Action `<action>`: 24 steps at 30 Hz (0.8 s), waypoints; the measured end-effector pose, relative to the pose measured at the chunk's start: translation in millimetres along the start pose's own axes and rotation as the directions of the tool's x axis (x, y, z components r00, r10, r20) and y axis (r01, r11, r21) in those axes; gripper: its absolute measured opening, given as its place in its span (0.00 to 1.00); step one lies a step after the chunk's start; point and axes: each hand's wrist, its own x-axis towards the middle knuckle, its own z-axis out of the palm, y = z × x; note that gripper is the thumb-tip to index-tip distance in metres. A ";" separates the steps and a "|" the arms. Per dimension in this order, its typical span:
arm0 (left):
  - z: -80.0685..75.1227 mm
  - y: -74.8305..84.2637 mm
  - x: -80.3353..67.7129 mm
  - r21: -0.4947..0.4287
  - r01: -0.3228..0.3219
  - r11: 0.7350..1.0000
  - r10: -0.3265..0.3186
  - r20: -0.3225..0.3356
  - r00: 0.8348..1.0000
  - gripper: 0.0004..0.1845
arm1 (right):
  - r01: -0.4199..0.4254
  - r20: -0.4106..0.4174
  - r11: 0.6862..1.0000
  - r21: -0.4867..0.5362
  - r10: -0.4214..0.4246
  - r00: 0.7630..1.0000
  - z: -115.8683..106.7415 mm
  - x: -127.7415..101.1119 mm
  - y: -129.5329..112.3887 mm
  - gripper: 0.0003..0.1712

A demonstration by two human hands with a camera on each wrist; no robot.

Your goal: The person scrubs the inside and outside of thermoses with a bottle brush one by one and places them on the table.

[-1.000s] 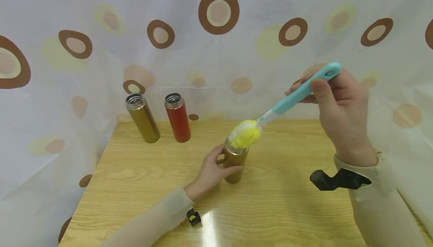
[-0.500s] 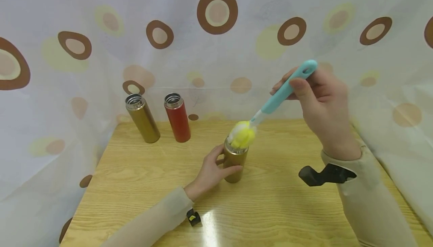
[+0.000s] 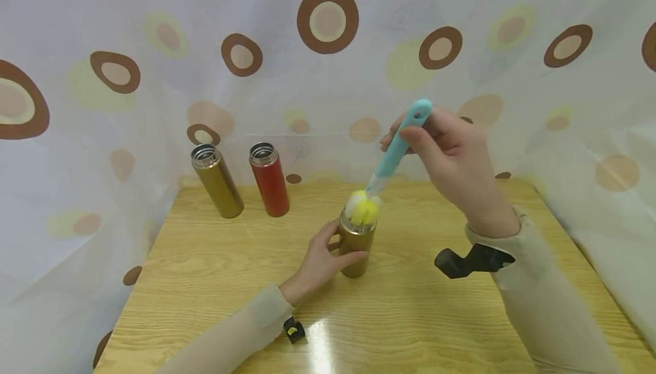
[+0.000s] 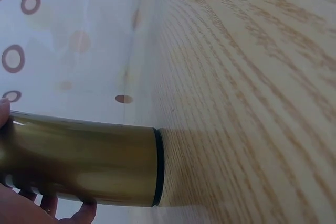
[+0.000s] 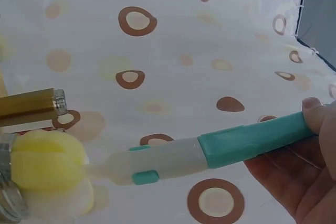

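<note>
Your left hand (image 3: 319, 262) grips the flask (image 3: 355, 247) upright; your right hand (image 3: 453, 157) pinches the brush (image 3: 394, 151). Stand the handle steeper, then press its sponge (image 3: 361, 209) straight down.

1. The left hand (image 3: 319, 260) lies low, forearm reaching in from below, fingers (image 3: 353, 257) and thumb curled in a grip.
2. The right hand (image 3: 453, 160) is raised, wrist bent, thumb and fingers pinching, sleeve trailing down right.

Three open flasks: two gold (image 3: 355, 244) (image 3: 217, 181), one red (image 3: 269, 180); one bottle brush (image 3: 385, 163); two hands (image 3: 319, 260) (image 3: 456, 163).
</note>
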 end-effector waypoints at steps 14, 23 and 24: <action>0.1 -1.1 -0.9 -0.015 0.000 1.000 0.000 -0.001 1.000 0.38 | -0.019 0.067 1.000 -0.014 0.020 0.998 11.6 -6.2 14.4 0.11; -0.3 -1.5 -1.2 -0.012 -0.009 1.000 0.010 0.004 1.000 0.38 | -0.009 0.096 0.999 -0.034 0.013 0.995 15.4 -14.8 24.9 0.11; -0.4 -1.5 -1.4 -0.011 -0.013 1.000 0.013 0.004 1.000 0.38 | -0.010 0.103 0.999 -0.042 0.014 0.995 16.0 -15.3 25.9 0.10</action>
